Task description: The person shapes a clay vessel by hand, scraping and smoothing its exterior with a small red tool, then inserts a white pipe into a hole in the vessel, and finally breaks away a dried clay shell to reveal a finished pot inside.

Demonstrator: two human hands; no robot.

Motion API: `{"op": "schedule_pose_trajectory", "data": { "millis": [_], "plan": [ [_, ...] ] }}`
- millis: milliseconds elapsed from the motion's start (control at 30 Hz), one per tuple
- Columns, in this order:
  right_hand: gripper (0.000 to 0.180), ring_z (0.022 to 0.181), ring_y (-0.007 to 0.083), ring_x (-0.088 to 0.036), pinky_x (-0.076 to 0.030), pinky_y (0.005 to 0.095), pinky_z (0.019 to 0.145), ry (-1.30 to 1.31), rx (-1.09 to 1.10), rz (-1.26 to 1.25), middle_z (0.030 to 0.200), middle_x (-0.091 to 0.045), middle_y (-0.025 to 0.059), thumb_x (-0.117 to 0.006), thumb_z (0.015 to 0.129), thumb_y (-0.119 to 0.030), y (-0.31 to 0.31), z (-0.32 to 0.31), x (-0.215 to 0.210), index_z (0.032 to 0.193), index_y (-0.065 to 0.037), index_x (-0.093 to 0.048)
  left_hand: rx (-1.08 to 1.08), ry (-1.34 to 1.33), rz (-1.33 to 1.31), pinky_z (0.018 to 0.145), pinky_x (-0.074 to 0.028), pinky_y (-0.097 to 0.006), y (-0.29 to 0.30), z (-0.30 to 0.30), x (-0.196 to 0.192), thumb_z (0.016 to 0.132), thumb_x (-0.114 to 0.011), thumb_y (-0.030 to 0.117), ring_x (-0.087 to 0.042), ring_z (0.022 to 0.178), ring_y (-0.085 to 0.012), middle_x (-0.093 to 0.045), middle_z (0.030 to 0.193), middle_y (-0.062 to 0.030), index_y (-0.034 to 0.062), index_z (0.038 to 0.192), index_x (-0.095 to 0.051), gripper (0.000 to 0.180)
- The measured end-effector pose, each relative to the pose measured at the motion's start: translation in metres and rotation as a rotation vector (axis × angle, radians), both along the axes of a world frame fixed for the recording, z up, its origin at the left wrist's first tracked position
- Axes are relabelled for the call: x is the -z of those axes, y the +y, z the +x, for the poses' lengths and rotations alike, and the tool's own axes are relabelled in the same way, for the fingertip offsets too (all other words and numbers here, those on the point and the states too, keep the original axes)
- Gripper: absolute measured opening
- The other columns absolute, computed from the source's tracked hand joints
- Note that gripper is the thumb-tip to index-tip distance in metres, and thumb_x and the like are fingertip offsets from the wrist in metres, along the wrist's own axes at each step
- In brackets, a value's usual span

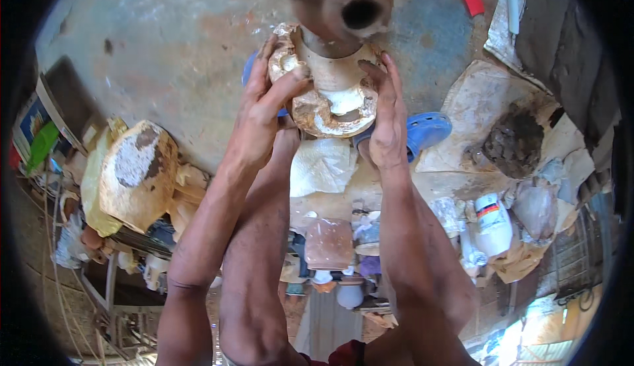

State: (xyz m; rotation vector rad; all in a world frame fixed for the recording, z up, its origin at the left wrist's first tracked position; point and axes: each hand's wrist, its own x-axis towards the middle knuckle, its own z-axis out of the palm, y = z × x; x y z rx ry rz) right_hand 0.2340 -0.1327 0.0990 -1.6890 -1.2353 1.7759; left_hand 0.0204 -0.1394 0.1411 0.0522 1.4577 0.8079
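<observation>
My left hand (263, 105) and my right hand (388, 118) clasp opposite sides of a chunky, cream-and-brown plaster-like piece (328, 128) with a rough, chipped rim. My left thumb presses on its upper face; my right fingers bend over the far side. A pale, smooth cylindrical part (333, 69) rises from its middle. Just beyond it is a rounded reddish-brown clay vessel (330, 9) with a dark round opening; it is blurred, and I cannot tell whether it joins the cylinder. The underside of the held piece is hidden.
My feet in blue clogs (429, 132) flank the piece. On the left lies a large cream block (140, 174) with a whitish patch. Dark clay (514, 140) rests on a sheet (456, 128) at the right, near a white container (493, 224). A reddish block (329, 244) sits between my legs.
</observation>
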Motion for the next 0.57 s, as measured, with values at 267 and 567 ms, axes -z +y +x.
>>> {"op": "schedule_pose_trajectory", "data": {
  "millis": [267, 567],
  "plan": [
    [0.112, 0.158, 0.0526, -0.024, -0.025, 0.0517, 0.128, -0.199, -0.462, 0.134, 0.17, -0.018, 0.0355, -0.036, 0.095, -0.088, -0.033, -0.006, -0.025, 0.165, -0.002, -0.033, -0.031, -0.042, -0.203, 0.111, -0.05, -0.038, -0.02, -0.019, -0.021, 0.081, -0.074, 0.002, -0.057, 0.134, -0.0262, -0.058, 0.148, -0.0138, 0.0153, 0.171, -0.023, 0.103],
    [0.114, 0.163, 0.0461, -0.009, -0.019, 0.0468, 0.132, -0.259, -0.824, -0.201, 0.177, -0.005, 0.0282, -0.047, 0.097, -0.082, -0.047, -0.09, -0.088, 0.171, -0.001, -0.013, -0.003, -0.115, -0.151, 0.127, -0.032, -0.04, -0.073, -0.135, -0.039, 0.079, -0.081, 0.003, -0.046, 0.149, -0.0276, -0.047, 0.162, -0.0192, 0.0058, 0.17, -0.02, 0.11]
  ]
}}
